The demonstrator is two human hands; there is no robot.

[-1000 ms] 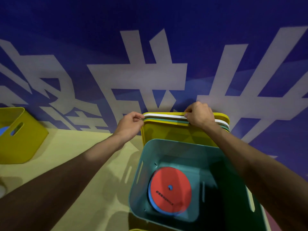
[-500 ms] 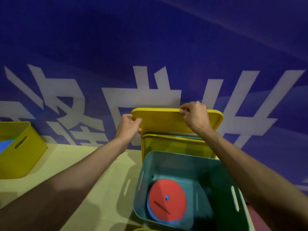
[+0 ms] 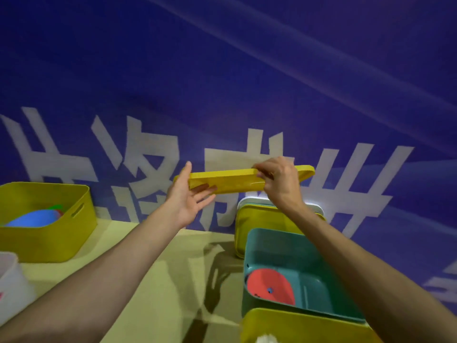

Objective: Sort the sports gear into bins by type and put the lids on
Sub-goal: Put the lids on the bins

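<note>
A yellow lid (image 3: 232, 180) hangs in the air, nearly flat, in front of the blue wall. My right hand (image 3: 278, 180) grips its right part, fingers curled over the top edge. My left hand (image 3: 188, 194) is spread open at its left end, fingers straight under the lid. Below stands a yellow bin (image 3: 257, 224) with a white lid (image 3: 249, 201) on top. In front of it a teal bin (image 3: 321, 256) holds a red disc (image 3: 267, 285).
A yellow bin (image 3: 49, 241) at the left holds blue and green gear. A white bin (image 3: 12, 285) shows at the left edge. Another yellow bin (image 3: 296, 325) sits at the bottom, near me. All rest on a tan table (image 3: 173, 280).
The yellow lid came off the stack on the back bin, rose and moved left. My left hand let go of its edge and opened under it. The view swung left.
</note>
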